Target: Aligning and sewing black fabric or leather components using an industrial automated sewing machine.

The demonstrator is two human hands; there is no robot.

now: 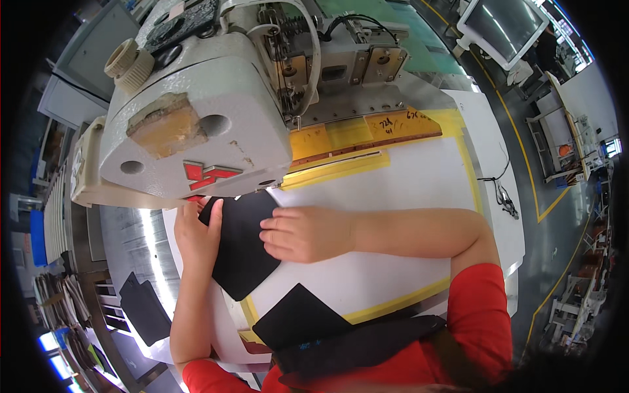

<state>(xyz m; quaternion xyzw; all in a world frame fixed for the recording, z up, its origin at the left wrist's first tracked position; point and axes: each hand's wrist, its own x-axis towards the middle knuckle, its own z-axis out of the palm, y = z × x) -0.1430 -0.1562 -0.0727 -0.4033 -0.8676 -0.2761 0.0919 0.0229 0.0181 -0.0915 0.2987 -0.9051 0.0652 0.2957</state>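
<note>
A flat black fabric piece (244,252) lies under the front of a large light-grey sewing machine head (216,131). My left hand (198,230) grips its left edge, thumb along the top; the machine head partly hides the fingertips, near a small red item. On the right edge, my right hand (304,234) holds the piece with bent fingers side by side; its thumb is hidden. Whether the needle touches the fabric cannot be seen. Close to my body, another black piece (301,319) rests at the table's front edge.
The white work surface (419,190) carries yellow tape borders. A yellow plate with handwriting (367,134) sits behind my right forearm. More black pieces (144,311) lie at the left on a metal surface. Thin dark wires (503,200) are at the right edge; a monitor (504,29) stands beyond.
</note>
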